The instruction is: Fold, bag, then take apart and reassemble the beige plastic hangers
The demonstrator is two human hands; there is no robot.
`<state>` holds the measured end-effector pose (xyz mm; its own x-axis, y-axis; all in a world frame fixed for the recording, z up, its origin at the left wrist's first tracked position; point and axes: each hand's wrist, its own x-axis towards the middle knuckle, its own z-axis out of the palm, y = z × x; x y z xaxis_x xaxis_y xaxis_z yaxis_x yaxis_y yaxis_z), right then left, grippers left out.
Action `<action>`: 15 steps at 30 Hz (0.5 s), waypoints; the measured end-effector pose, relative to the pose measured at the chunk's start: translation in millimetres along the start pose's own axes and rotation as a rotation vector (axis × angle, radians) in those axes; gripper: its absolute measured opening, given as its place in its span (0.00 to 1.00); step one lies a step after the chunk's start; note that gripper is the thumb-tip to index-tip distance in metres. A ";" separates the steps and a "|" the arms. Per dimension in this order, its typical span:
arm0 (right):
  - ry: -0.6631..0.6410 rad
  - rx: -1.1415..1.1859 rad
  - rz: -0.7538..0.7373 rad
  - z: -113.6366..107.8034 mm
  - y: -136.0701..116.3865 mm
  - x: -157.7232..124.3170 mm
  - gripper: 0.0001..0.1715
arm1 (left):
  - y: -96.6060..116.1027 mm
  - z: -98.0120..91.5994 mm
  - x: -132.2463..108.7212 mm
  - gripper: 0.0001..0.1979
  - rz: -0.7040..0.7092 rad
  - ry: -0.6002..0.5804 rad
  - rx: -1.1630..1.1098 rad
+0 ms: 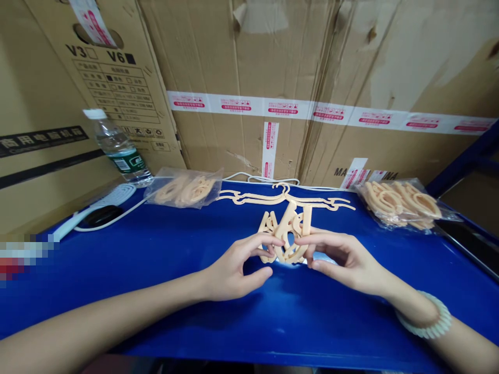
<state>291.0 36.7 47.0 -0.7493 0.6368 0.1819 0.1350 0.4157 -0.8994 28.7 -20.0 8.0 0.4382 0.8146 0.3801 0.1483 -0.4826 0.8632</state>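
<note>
Left hand (234, 270) and right hand (343, 262) meet at centre of the glossy blue counter (156, 280), both on a bunch of beige plastic cut-out pieces (287, 231). The bunch stands roughly upright, its lower edge at or just above the counter surface; can't tell if it touches.

Left fingers (262, 240) pinch the bunch's left side and the thumb is curled underneath, near the counter. Right fingers (312, 240) pinch its right side, thumb low. A pale green coil bracelet (429, 319) is on the right wrist.

Just behind the bunch, a long flat beige plastic frame (249, 198) lies on the counter, apart from the hands.

- Far left: a clear plastic bag of beige pieces (183, 189).
- Far right: a second clear bag of beige pieces (401, 203).
- Left edge: a white power strip (97, 205) with a black oval object (102, 214) beside it.
- Behind those: a clear water bottle with green label and white cap (119, 148).
- Along the back edge: a white cable (249, 179).

Taped brown cardboard boxes (312, 67) wall off the back and left.
</note>
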 end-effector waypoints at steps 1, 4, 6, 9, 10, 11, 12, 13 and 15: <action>-0.006 -0.011 0.005 0.2 -0.8 -0.2 0.21 | 0.3 -0.2 -0.1 0.23 0.010 -0.012 0.021; -0.029 -0.023 0.045 -0.5 -2.5 -0.2 0.24 | 0.7 -1.4 -1.3 0.24 0.059 -0.038 0.149; -0.058 0.000 0.077 -2.0 -3.4 0.7 0.25 | 0.6 -2.4 -2.2 0.24 0.093 -0.040 0.250; -0.072 0.051 0.121 -7.3 -4.7 2.9 0.25 | -0.3 -3.7 -2.9 0.20 0.136 -0.052 0.321; -0.053 0.064 0.136 -10.6 -4.8 3.7 0.25 | -0.9 -4.0 -2.8 0.18 0.153 -0.058 0.332; -0.020 0.069 0.149 -14.9 -4.5 4.4 0.26 | -1.6 -4.3 -2.7 0.17 0.167 -0.064 0.346; 0.025 0.061 0.159 -20.3 -3.8 4.9 0.26 | -2.4 -4.5 -2.5 0.16 0.180 -0.067 0.363; 0.070 0.036 0.169 -26.6 -2.4 5.2 0.27 | -3.2 -4.8 -2.2 0.15 0.191 -0.069 0.383; 0.125 -0.061 0.191 -40.7 1.5 4.9 0.27 | -5.0 -5.1 -2.0 0.17 0.195 -0.079 0.431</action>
<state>313.9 66.9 62.7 -0.6211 0.7813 0.0619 0.3085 0.3164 -0.8971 22.5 -17.6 4.7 0.5576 0.6768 0.4807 0.4032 -0.7270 0.5558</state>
